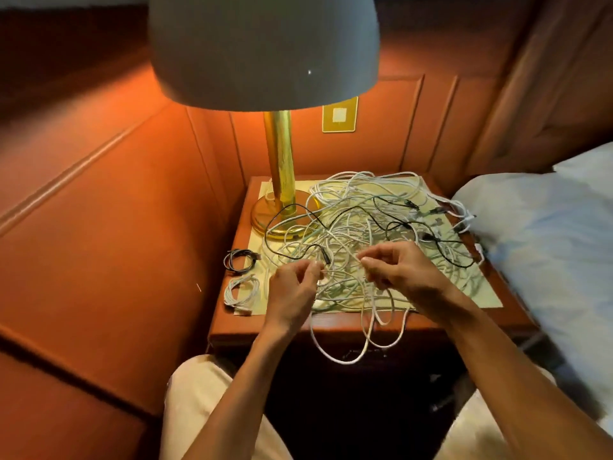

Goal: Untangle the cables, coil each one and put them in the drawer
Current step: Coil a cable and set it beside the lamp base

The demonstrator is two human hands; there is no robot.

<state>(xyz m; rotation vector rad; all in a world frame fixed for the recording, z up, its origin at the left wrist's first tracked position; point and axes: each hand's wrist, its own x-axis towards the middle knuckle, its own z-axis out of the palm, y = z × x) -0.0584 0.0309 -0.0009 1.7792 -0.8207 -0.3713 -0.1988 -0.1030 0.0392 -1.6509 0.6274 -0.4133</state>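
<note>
A person sits facing a small wooden bedside counter [229,330] under a lit lamp [280,180] with a brass stem. Spread over most of the counter top is a loose tangle of cables [361,224], mostly white with a few thin black ones threaded through. Several white loops spill over the front edge and hang toward the person's knees.

Both hands work at the near edge of the tangle, close together. The left hand [292,290] has its fingers curled, pinching a white strand at the fingertips. The right hand [398,270] is likewise curled, pinching what looks like the same white strand a little to the right. The short stretch of cable between them runs roughly left to right, level with the counter's front edge. The rest of the tangle lies beyond the hands, toward the lamp and wall, so freeing this strand probably means drawing it back toward the person, out of the pile.

At the left edge of the counter, just left of the left hand, two finished coils lie apart from the tangle: a black coil [239,259] farther back and a white coil [240,293] nearer. The left hand is the nearer one to them.

No drawer can be made out; the area below the counter top is dark. A bed with pale bedding [547,234] sits to the right.
</note>
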